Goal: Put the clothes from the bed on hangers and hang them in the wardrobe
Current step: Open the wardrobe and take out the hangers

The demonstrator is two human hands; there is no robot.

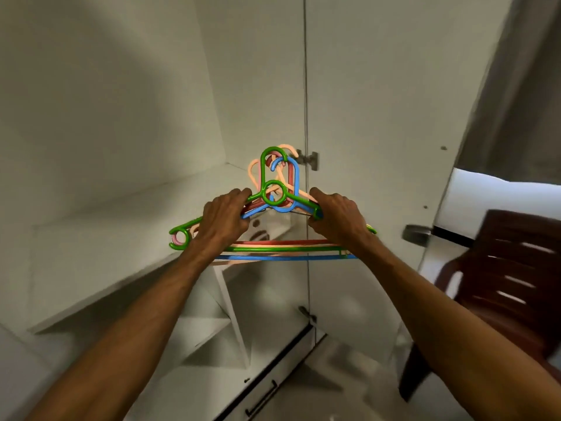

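Observation:
I hold a bundle of several plastic hangers (pixel 274 189), green, blue, red and peach, in front of the open white wardrobe (pixel 121 117). My left hand (pixel 223 218) grips the left shoulders of the bundle, and my right hand (pixel 337 215) grips the right shoulders. The hooks point up and away from me. The bottom bars (pixel 285 250) run between my wrists. No clothes and no bed are in view.
A white wardrobe shelf (pixel 106 238) lies below and left of the hangers, with lower compartments (pixel 212 323) and a drawer with a black handle (pixel 261 399) beneath. The open wardrobe door (pixel 379 117) stands at right. A dark brown plastic chair (pixel 501 284) is at far right.

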